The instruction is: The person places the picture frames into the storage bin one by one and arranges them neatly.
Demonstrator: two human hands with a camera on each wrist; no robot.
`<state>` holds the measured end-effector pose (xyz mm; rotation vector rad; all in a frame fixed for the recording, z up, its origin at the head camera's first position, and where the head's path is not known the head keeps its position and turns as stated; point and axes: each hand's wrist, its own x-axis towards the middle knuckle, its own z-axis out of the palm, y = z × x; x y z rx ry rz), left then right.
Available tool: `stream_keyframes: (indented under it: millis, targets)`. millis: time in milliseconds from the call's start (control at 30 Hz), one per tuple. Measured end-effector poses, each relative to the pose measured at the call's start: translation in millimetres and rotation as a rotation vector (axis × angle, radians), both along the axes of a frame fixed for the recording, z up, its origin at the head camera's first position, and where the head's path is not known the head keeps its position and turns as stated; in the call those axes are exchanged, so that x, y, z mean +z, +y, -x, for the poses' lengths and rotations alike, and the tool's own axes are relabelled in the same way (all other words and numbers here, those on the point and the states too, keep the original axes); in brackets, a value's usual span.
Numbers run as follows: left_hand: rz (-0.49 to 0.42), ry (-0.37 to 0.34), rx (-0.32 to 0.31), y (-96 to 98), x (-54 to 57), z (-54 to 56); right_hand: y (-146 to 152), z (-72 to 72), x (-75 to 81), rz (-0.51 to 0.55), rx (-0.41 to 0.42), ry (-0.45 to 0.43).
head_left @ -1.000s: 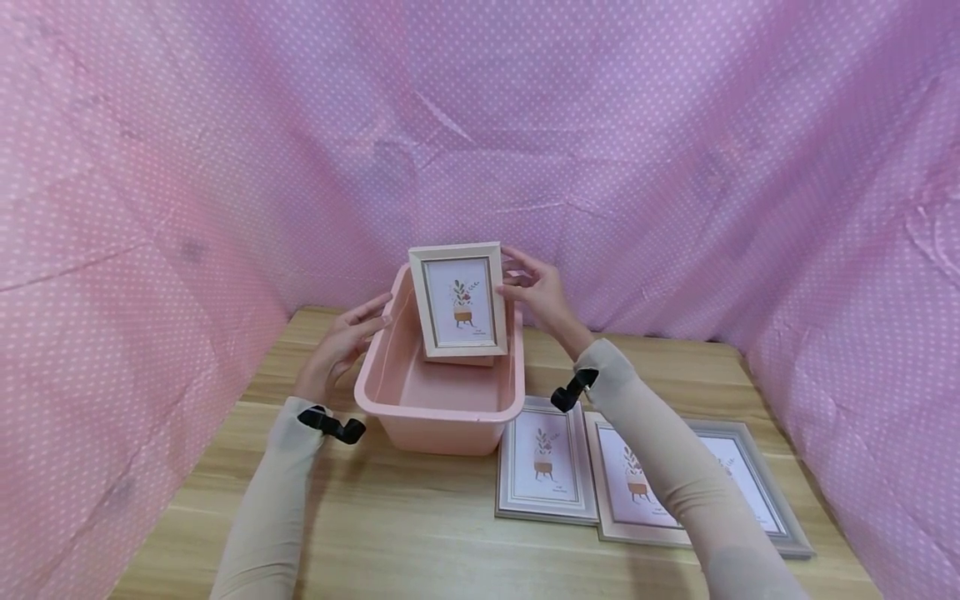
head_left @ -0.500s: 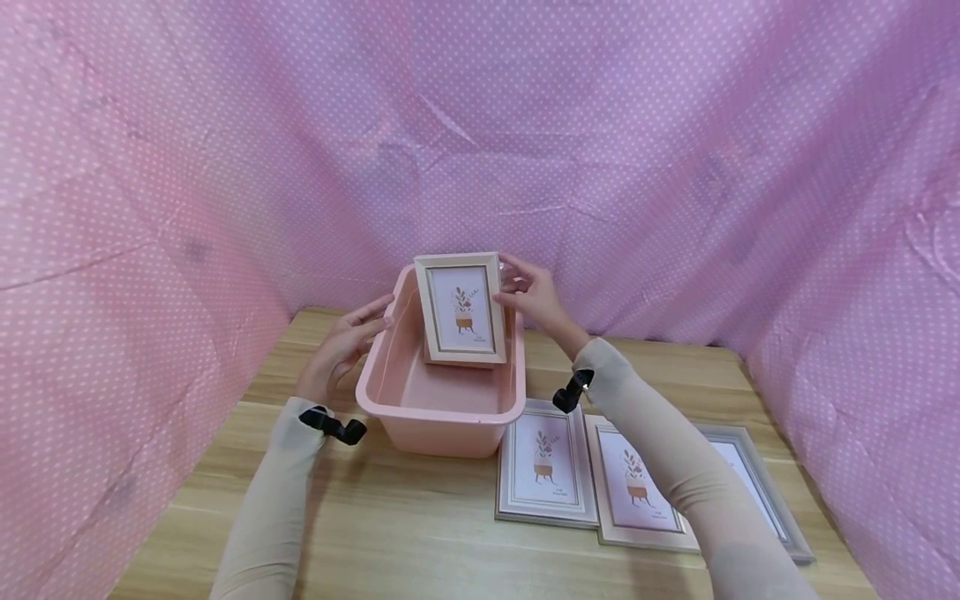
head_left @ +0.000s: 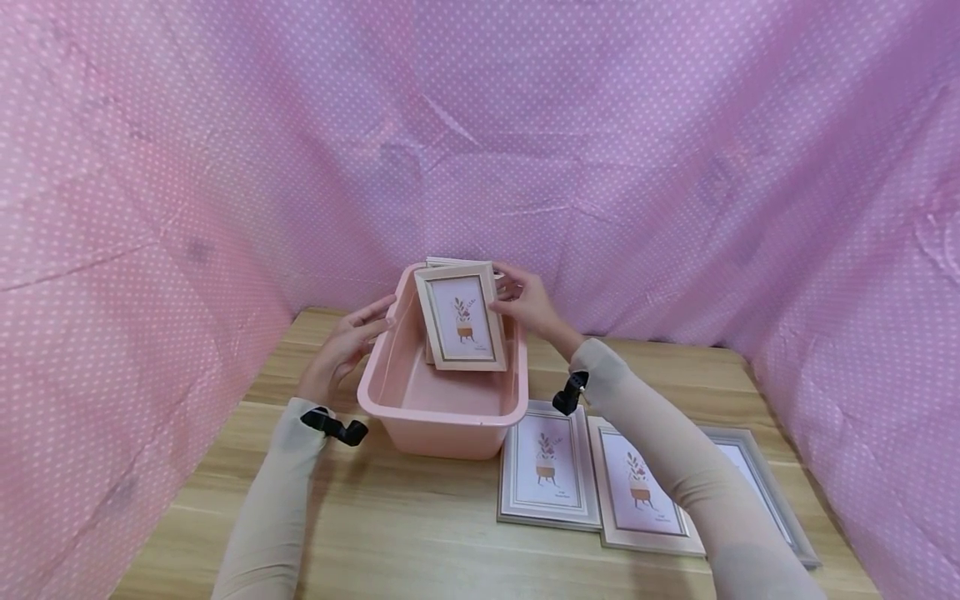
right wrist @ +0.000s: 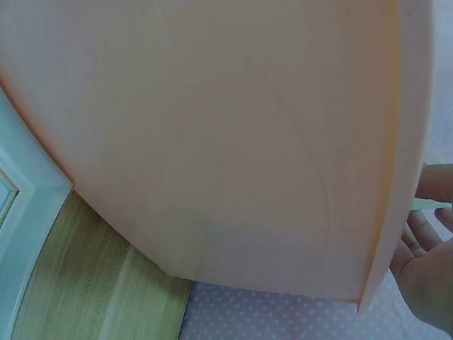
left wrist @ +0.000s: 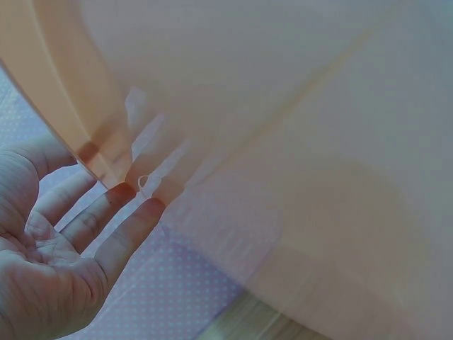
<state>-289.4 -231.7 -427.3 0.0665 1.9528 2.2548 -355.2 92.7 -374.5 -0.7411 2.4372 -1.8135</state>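
A cream picture frame (head_left: 459,325) with a potted-plant print leans back inside the pink plastic basin (head_left: 446,436). My right hand (head_left: 531,307) grips its right edge, thumb in front and fingers behind. The top edge of another picture frame (head_left: 442,262) shows behind it. At the basin's left rim rests my left hand (head_left: 347,340), fingers extended. In the left wrist view, the left fingertips (left wrist: 151,207) touch the basin's outer wall (left wrist: 297,142). The right wrist view catches only part of the right hand (right wrist: 428,273), beyond the basin's rim (right wrist: 410,106).
Several framed prints lie face up at the basin's right: a pale frame (head_left: 549,512), a cream frame (head_left: 651,540) and a grey frame (head_left: 780,487) partly under the right sleeve (head_left: 675,467). Pink dotted cloth (head_left: 480,125) surrounds the wooden table (head_left: 420,533).
My right hand has lowered the cream picture frame further into the basin, uncovering the top edge of the one behind. My left hand has stayed at the rim.
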Motion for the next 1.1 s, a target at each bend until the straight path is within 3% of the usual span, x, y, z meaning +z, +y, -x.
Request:
stream_keyframes:
  millis: [300,533,1100]
  targets:
    - [-0.044,0.005,-0.005,0.1,-1.1,0.1,-6.4,3.0,2.0,-0.148,0.013,0.040]
    - [-0.022,0.004,-0.002,-0.5,1.3,0.5,-5.7,4.2,5.4,-0.234,0.067,0.081]
    - [-0.017,-0.020,-0.001,0.5,0.4,1.3,-0.1,15.1,-5.5,-0.177,0.124,0.089]
